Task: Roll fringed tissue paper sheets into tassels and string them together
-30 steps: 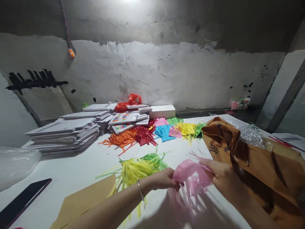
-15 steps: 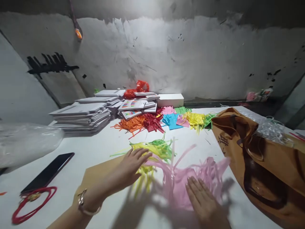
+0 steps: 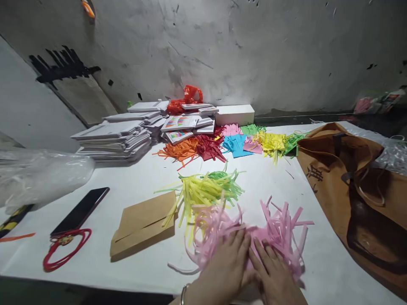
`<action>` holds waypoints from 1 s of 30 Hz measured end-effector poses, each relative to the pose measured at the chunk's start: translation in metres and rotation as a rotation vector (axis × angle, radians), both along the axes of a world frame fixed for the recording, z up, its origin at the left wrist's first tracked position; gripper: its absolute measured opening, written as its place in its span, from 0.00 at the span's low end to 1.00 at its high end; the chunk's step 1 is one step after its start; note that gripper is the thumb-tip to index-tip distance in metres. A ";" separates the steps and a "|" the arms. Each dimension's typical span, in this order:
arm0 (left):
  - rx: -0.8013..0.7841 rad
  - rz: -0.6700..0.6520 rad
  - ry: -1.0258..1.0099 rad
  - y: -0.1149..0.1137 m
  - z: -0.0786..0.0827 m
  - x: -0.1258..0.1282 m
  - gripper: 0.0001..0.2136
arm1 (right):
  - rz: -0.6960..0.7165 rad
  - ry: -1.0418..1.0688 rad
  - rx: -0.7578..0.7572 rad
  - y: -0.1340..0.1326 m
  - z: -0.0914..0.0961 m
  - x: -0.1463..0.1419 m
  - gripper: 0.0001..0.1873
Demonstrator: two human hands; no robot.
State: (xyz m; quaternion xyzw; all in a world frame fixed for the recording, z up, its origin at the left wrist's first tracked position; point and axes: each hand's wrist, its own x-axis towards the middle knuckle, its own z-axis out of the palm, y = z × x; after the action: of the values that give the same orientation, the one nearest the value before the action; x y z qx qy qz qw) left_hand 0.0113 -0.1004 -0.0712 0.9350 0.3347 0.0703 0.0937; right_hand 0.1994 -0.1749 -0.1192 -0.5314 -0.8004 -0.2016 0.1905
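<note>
A pink fringed paper (image 3: pixel 282 226) is spread near the table's front edge, its cut strips fanning out to both sides. Flat on its middle rests my left hand (image 3: pixel 227 262), fingers stretched out, with a bracelet on the wrist. Close beside it my right hand (image 3: pixel 271 271) also presses down on the pink paper with straight fingers. Just beyond, yellow fringed paper (image 3: pixel 199 190) and green strips (image 3: pixel 230 184) lie in a loose heap, partly touching the pink strips. To the left is a brown paper envelope (image 3: pixel 146 220) with its corner under the yellow strips.
A phone (image 3: pixel 81 209) with a red cord (image 3: pixel 68 250) and a clear plastic bag (image 3: pixel 47 176) are at left. Behind stand stacked white booklets (image 3: pixel 114 144), a white box (image 3: pixel 235 114) and colourful fringed papers (image 3: pixel 237 146). A brown bag (image 3: pixel 333 178) covers the right side.
My left hand has moved from above the brown envelope and yellow strips right and down onto the pink paper. My right hand stays on it. The view has tilted downward.
</note>
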 end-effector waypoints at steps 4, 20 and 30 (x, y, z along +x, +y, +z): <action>0.140 0.369 0.087 0.027 0.003 -0.044 0.32 | -0.038 0.131 -0.106 -0.005 0.005 0.001 0.35; 0.061 -0.169 -0.040 -0.017 -0.002 -0.022 0.49 | -0.297 -0.108 -0.057 0.000 0.006 0.057 0.32; -0.030 -0.079 -0.087 -0.021 0.007 -0.024 0.41 | -0.270 0.141 0.066 -0.047 0.051 0.113 0.21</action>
State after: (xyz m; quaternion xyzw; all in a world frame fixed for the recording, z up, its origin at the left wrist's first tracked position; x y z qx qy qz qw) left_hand -0.0125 -0.1213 -0.0646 0.9420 0.2941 0.1021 0.1250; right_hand 0.3126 -0.2216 -0.0680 -0.6405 -0.6993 -0.2138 0.2345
